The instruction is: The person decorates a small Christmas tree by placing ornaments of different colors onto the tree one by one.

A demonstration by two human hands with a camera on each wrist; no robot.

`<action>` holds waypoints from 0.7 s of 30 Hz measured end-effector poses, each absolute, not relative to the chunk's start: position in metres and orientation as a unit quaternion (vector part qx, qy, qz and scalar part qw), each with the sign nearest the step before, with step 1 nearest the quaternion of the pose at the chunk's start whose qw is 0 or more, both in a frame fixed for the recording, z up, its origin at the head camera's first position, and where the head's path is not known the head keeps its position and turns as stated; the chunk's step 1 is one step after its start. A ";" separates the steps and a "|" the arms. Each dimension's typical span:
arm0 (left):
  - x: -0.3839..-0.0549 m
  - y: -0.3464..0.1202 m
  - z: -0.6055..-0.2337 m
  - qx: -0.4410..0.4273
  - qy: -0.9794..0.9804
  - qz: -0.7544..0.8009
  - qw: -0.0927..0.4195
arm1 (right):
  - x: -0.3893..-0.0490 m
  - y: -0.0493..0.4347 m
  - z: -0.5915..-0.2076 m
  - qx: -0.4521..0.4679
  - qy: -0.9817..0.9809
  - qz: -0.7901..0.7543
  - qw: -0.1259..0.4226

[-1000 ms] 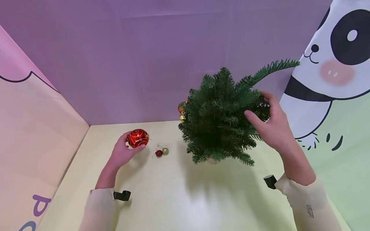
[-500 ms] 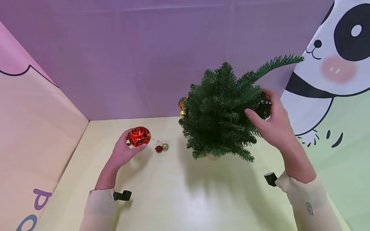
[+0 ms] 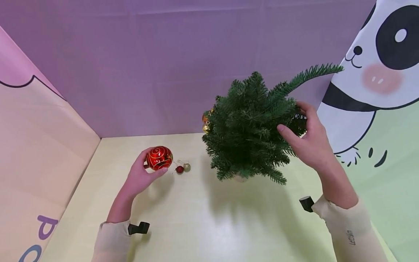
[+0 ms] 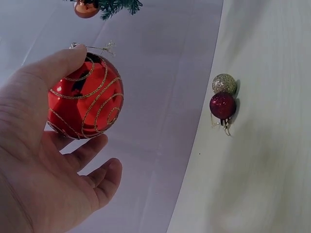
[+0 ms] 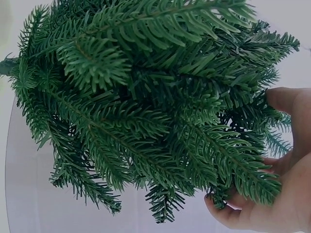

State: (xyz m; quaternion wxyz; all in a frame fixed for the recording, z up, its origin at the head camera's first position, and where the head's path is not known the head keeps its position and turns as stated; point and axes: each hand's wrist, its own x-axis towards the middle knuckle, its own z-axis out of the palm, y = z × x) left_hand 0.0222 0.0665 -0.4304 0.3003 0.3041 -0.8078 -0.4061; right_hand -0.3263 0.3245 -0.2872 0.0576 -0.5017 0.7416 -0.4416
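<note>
A large red bauble [image 3: 159, 158] with gold glitter swirls is held above the table in my left hand [image 3: 140, 177], thumb on one side and fingers on the other. Its gold hanging string shows beside the thumb in the left wrist view. My right hand [image 3: 309, 143] grips the right side of a green artificial Christmas tree [image 3: 248, 127]. In the right wrist view, thumb and fingers curl round its outer branches [image 5: 228, 155], with some fingertips hidden by needles. Gold and orange baubles [image 3: 206, 128] hang on the tree's left side.
A small dark red bauble [image 3: 179, 169] and a small gold glitter bauble [image 3: 187, 167] lie together on the pale table [image 3: 183, 218], between the left hand and the tree. A purple backdrop [image 3: 147, 72] stands behind; a panda-printed sheet [image 3: 381, 80] is at right.
My left hand has shifted slightly right with the red bauble, which has turned a little. The right hand keeps its place on the tree. The head view has tilted slightly.
</note>
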 end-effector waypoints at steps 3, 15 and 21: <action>0.021 0.073 -0.430 0.305 -0.807 -0.404 0.305 | -0.328 0.325 -0.288 -0.506 0.740 -0.440 0.058; 0.021 0.095 -0.429 0.307 -0.803 -0.403 0.314 | -0.337 0.326 -0.288 -0.527 0.722 -0.443 0.067; 0.023 0.098 -0.443 0.305 -0.796 -0.414 0.319 | -0.340 0.326 -0.290 -0.536 0.716 -0.441 0.072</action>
